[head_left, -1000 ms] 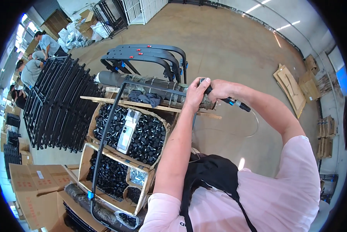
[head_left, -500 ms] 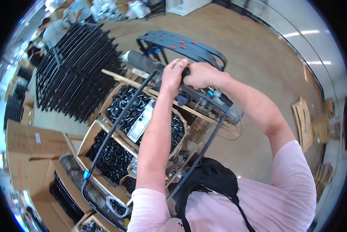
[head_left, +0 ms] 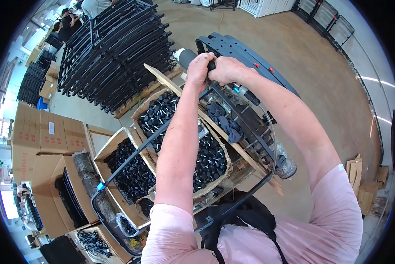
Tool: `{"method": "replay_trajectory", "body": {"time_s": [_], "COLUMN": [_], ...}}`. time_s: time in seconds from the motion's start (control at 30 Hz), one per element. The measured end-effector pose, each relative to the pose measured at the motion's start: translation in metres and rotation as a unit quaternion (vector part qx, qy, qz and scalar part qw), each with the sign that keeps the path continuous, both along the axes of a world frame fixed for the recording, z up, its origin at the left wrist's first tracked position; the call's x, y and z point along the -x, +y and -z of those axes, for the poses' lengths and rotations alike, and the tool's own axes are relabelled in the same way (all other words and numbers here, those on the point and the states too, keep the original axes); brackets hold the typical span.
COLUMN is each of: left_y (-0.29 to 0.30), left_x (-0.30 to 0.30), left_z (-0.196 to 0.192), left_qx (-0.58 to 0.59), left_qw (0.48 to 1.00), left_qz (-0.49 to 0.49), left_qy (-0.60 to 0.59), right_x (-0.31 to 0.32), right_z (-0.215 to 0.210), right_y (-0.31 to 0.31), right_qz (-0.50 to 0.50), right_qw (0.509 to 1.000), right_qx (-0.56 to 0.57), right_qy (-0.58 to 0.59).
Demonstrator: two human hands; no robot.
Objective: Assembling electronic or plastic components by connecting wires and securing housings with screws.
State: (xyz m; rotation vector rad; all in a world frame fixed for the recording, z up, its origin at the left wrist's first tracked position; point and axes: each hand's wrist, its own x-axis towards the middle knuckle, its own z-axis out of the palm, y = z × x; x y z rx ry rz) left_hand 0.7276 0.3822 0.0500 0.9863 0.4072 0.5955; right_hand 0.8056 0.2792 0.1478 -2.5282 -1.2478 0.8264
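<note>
My left hand point(head_left: 200, 70) and my right hand point(head_left: 226, 70) are closed side by side at the far end of a dark metal tube frame point(head_left: 131, 161). A black part point(head_left: 212, 66) shows between them, mostly hidden by the fingers, so its exact kind is unclear. The frame reaches back toward my body under both arms, with a blue piece point(head_left: 101, 186) on its left bar. Just beyond my hands lies a dark, perforated panel point(head_left: 246, 55) with red pieces on it. A cylindrical power tool with a blue ring point(head_left: 248, 93) is beneath my right forearm.
Wooden-sided bins of black plastic pieces point(head_left: 129, 171) stand below the frame. A tall stack of black frames point(head_left: 113, 53) rises at the far left. An open cardboard box point(head_left: 52, 193) sits nearer, at left. Flattened cardboard point(head_left: 355, 176) lies at the right. People work in the background.
The view has turned, so the stack and bins appear further right. My hands stay closed together on the black part. The frame's near end has swung to the right in view.
</note>
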Motion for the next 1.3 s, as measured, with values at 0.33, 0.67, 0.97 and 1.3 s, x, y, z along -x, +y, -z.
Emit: {"method": "replay_trajectory", "body": {"time_s": [0.33,0.67,0.97,1.3], "left_y": [-0.006,-0.005,-0.007,-0.005], "left_x": [-0.003,0.006,0.006,0.034], "left_z": [0.001,0.015,0.01,-0.034], "left_qx": [-0.033,-0.049,-0.022,-0.095], "left_qw": [0.999,0.997,0.999,0.989], "left_qz": [-0.039,-0.064,-0.046,-0.117], "left_qy": [0.005,0.016,-0.006,-0.004], "right_x": [-0.006,-0.004,-0.01,0.007], "right_z": [0.002,0.017,0.036,0.002], "right_y": [0.0,0.009,0.019,0.021], "right_qz": [-0.067,-0.009,-0.033,-0.079], "right_qw": [0.997,0.991,0.987,0.989], "right_qx": [0.025,0.022,-0.03,-0.063], "right_qy": [-0.03,0.131,0.152,0.108]}}
